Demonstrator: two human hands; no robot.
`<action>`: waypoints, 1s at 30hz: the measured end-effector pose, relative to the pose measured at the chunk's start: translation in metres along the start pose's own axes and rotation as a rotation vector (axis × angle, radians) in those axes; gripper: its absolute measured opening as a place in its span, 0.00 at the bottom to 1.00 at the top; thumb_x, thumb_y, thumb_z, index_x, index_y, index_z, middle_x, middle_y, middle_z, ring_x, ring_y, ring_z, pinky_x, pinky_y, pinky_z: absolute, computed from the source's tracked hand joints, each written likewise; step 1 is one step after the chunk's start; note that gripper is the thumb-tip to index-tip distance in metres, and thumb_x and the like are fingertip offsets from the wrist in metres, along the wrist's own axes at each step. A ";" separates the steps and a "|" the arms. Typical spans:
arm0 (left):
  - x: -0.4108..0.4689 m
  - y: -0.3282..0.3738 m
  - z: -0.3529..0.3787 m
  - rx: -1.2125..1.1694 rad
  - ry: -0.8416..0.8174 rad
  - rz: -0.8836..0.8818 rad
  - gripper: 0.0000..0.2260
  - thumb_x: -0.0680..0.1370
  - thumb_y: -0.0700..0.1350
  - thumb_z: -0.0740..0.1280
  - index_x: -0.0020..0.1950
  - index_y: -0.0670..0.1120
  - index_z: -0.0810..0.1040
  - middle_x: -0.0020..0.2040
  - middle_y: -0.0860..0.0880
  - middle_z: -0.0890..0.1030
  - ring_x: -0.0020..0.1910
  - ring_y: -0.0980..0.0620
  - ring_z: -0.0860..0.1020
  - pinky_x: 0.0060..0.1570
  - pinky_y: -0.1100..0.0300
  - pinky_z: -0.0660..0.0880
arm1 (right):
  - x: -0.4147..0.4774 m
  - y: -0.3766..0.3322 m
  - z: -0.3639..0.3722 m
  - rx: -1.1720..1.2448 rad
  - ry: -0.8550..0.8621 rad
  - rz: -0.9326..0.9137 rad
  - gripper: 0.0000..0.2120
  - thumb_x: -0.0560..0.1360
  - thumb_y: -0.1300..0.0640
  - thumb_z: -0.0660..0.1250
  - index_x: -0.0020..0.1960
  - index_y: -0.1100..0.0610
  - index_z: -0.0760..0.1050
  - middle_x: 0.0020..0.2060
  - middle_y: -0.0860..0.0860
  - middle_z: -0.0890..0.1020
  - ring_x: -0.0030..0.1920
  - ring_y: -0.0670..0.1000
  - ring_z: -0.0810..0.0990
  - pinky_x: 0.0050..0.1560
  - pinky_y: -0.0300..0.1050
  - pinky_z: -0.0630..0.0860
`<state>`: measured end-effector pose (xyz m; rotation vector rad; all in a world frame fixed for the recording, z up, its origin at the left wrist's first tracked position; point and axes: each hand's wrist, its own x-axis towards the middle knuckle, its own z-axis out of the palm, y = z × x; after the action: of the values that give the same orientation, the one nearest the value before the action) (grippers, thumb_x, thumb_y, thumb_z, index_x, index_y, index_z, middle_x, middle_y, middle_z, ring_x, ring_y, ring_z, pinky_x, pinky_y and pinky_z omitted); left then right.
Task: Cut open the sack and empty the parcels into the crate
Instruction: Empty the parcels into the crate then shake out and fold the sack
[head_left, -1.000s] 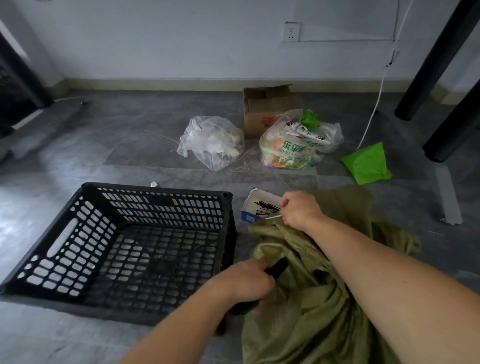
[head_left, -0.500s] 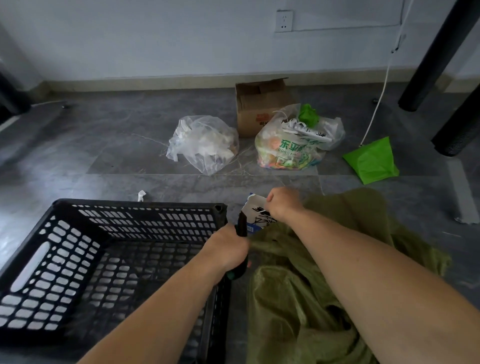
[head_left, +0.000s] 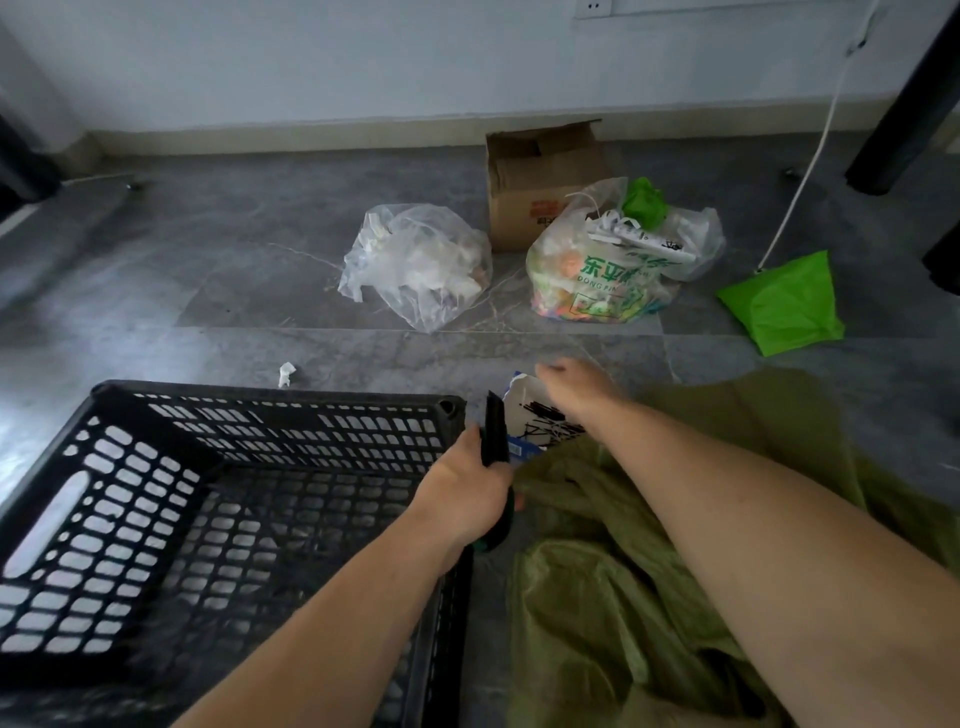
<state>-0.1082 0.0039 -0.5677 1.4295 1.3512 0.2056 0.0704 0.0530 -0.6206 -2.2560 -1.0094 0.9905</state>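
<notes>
Two bare forearms reach forward from the bottom edge over a grey tiled floor (head_left: 218, 270). The left hand (head_left: 467, 493), near the centre of the view, is closed in a fist around a dark-handled cutter (head_left: 494, 431), whose black tip points up toward 12 o'clock. The right hand (head_left: 576, 387), just beyond it at about 1 o'clock, hovers over the mouth of the sack with its fingers loosely bent and blurred; whether it pinches anything cannot be told.

The olive-green woven sack (head_left: 597, 597) lies crumpled on the floor beneath the right arm, filling the lower right. At its mouth, directly under the right hand, a white parcel (head_left: 524, 415) with black markings and a blue edge pokes out, just beside the cutter's tip.

Left of the hands, a black perforated plastic crate (head_left: 249, 467) sits open, its near corner touching the sack; nothing shows inside it.

Further out, toward 12 o'clock, stand a clear plastic bag (head_left: 415, 265) of white scraps, a printed shopping bag (head_left: 613, 270) and an open cardboard box (head_left: 540, 176) near the wall. A bright green bag (head_left: 784, 304) lies at 2 o'clock.
</notes>
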 end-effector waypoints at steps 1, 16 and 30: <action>-0.002 -0.001 0.001 0.007 0.000 -0.004 0.06 0.76 0.43 0.65 0.53 0.47 0.76 0.43 0.44 0.85 0.44 0.46 0.83 0.52 0.47 0.80 | -0.005 -0.001 -0.002 -0.028 0.002 -0.037 0.21 0.81 0.48 0.57 0.63 0.61 0.77 0.60 0.58 0.80 0.57 0.58 0.78 0.60 0.51 0.75; -0.067 -0.042 0.037 -0.182 -0.046 -0.135 0.36 0.76 0.37 0.63 0.80 0.57 0.54 0.64 0.47 0.78 0.61 0.45 0.77 0.60 0.49 0.78 | -0.132 -0.010 -0.029 -0.168 -0.112 -0.260 0.16 0.80 0.58 0.57 0.56 0.66 0.78 0.50 0.60 0.83 0.45 0.57 0.78 0.41 0.47 0.69; -0.098 -0.131 0.097 0.547 0.060 -0.340 0.21 0.80 0.43 0.57 0.73 0.40 0.59 0.69 0.38 0.69 0.67 0.40 0.72 0.63 0.52 0.71 | -0.209 0.012 -0.023 -0.617 -0.082 -0.401 0.14 0.80 0.51 0.58 0.59 0.56 0.75 0.60 0.56 0.75 0.58 0.60 0.75 0.55 0.55 0.76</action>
<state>-0.1476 -0.1613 -0.6536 1.6068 1.7598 -0.3743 -0.0041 -0.1199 -0.5262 -2.3208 -1.9222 0.6556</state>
